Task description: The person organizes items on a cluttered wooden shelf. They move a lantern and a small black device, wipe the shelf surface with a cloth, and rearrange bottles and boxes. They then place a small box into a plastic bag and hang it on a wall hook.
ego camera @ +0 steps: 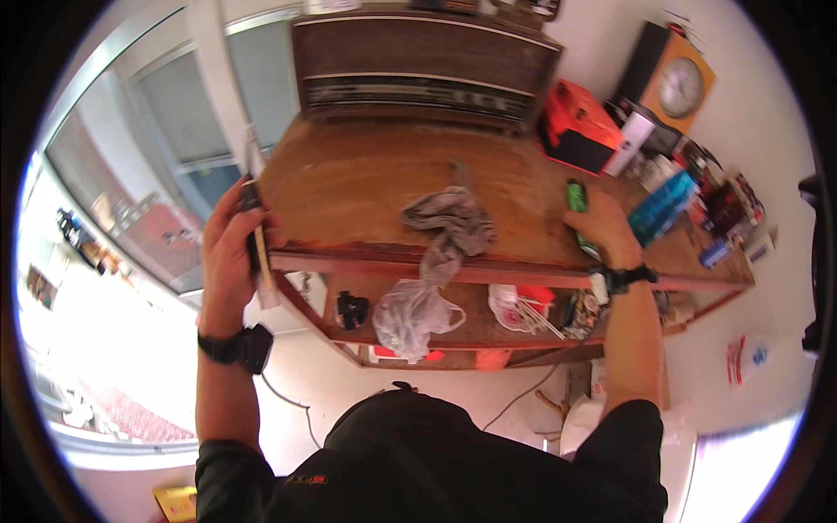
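My left hand (pixel 230 242) grips a dark, narrow handheld object (pixel 254 222) with a pale strip along it, held upright beyond the left edge of the wooden table; its exact kind is unclear. At the right of the tabletop, my right hand (pixel 607 225) is around a green cylindrical object (pixel 577 202), perhaps a can or bottle, lying along the wood. Between the hands, a crumpled grey cloth (pixel 451 225) rests on the wooden table (pixel 340 176) and hangs over its front edge. The cloth's lower end meets a clear plastic bag (pixel 409 320) on the shelf beneath.
A vintage wooden radio (pixel 425 59) stands at the back. To the right are a red and black box (pixel 579 131), a clock in an orange-faced case (pixel 680 85), a blue bottle (pixel 662 208) and assorted clutter. The lower shelf (pixel 471 333) holds a black item (pixel 352 310) and pink-white packaging (pixel 513 307).
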`<state>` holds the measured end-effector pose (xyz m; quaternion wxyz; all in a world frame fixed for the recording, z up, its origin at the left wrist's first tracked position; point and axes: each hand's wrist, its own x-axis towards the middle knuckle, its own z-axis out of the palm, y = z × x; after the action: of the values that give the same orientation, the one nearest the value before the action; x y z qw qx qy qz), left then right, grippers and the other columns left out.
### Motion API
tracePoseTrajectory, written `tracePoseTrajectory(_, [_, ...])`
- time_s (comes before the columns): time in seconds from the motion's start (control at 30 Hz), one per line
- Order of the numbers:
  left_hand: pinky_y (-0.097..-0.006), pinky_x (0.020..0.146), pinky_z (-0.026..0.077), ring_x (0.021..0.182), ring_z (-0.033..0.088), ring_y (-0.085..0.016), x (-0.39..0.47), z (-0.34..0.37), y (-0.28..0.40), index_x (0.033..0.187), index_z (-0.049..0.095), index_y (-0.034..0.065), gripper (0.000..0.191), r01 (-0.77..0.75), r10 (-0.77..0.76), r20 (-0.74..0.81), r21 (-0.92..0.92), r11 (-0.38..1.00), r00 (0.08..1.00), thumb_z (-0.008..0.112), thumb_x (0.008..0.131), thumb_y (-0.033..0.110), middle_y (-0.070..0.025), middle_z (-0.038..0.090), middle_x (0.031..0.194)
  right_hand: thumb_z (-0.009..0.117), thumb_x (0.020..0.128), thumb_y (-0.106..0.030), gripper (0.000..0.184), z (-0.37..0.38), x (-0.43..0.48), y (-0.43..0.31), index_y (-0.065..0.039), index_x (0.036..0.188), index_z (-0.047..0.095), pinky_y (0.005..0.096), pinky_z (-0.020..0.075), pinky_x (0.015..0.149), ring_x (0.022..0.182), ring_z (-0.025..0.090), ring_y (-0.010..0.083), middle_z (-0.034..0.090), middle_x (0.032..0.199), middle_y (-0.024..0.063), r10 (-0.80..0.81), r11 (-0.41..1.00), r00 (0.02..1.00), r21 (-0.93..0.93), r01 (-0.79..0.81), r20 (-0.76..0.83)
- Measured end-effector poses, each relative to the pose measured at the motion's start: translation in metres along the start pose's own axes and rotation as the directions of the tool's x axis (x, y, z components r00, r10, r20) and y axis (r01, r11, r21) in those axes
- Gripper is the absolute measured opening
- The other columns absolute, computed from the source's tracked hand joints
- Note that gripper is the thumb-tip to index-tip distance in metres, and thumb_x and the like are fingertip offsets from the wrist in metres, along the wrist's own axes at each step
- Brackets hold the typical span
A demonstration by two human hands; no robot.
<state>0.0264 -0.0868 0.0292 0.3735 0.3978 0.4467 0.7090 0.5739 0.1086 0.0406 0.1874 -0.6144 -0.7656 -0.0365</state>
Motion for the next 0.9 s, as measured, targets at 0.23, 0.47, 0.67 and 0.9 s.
tracePoseTrajectory(0.23, [-0.0297, 0.070, 0.060, 0.078, 0.072, -0.017, 0.045, 0.009, 0.017, 0.130, 0.073, -0.0031, 0.034, 0.131, -0.139, 0.028, 0.201, 0.971, 0.990, 0.062, 0.102, 0.012, -0.0077, 0.072, 0.090, 0.069, 0.098, -0.045, 0.048, -0.040, 0.034, -0.139, 0.000, 0.113, 0.076, 0.0425, 0.0529, 0.075, 0.083, 0.068, 0.0227, 0.075, 0.092, 0.0120, -0.231, 0.796, 0.962, 0.597, 0.103, 0.143])
tracePoseTrajectory(0.47, [-0.0334, 0.069, 0.050, 0.075, 0.064, -0.014, 0.107, 0.027, -0.019, 0.102, 0.081, -0.0042, 0.023, 0.032, -0.103, 0.064, 0.676, 0.736, 0.993, 0.067, 0.098, 0.014, -0.0040, 0.071, 0.084, 0.062, 0.096, -0.051, 0.060, 0.045, 0.057, -0.350, 0.007, 0.099, 0.079, 0.0547, 0.0603, 0.081, 0.086, 0.079, 0.0418, 0.077, 0.090, 0.0266, -0.305, 0.863, 0.934, 0.470, 0.187, 0.188])
tracePoseTrajectory(0.67, [-0.0394, 0.080, 0.060, 0.089, 0.077, -0.023, 0.103, 0.029, -0.022, 0.109, 0.082, -0.0045, 0.026, -0.115, -0.075, 0.241, 0.686, 0.718, 0.967, 0.070, 0.093, 0.012, -0.0139, 0.080, 0.096, 0.072, 0.088, -0.044, 0.048, 0.092, 0.053, -0.379, -0.002, 0.106, 0.086, 0.0504, 0.0622, 0.098, 0.111, 0.078, 0.0425, 0.080, 0.113, 0.0286, -0.405, 0.858, 0.888, 0.425, 0.287, 0.218])
tracePoseTrajectory(0.9, [-0.0392, 0.080, 0.058, 0.087, 0.075, -0.020, 0.127, 0.014, -0.038, 0.112, 0.081, -0.0058, 0.036, -0.206, -0.089, 0.305, 0.803, 0.560, 0.948, 0.071, 0.100, 0.027, -0.0154, 0.081, 0.090, 0.079, 0.091, -0.041, 0.067, 0.057, 0.031, -0.365, 0.013, 0.130, 0.069, 0.0525, 0.0597, 0.101, 0.121, 0.072, 0.0472, 0.072, 0.130, 0.0342, -0.356, 0.807, 0.929, 0.535, 0.250, 0.101])
